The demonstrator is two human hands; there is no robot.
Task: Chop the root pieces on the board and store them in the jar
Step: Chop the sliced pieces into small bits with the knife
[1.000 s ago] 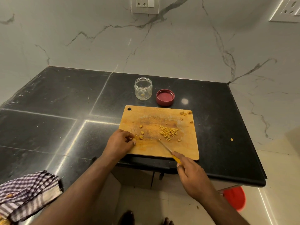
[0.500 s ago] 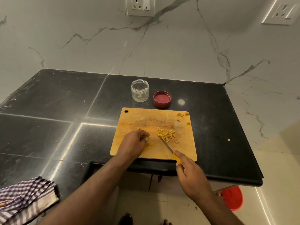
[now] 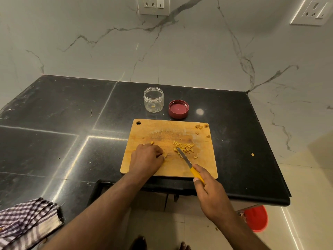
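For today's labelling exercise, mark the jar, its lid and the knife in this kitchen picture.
jar (image 3: 153, 100): head view, on its clear side wall.
lid (image 3: 178, 108): head view, on its red inner face.
knife (image 3: 184, 157): head view, midway along the blade.

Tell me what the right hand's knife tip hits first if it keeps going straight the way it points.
The right hand aims the knife up and left; its tip already sits at the pile of chopped root strips. Beyond that lies bare cutting board, then probably the jar.

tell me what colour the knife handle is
Yellow; the knife handle shows best in the head view.
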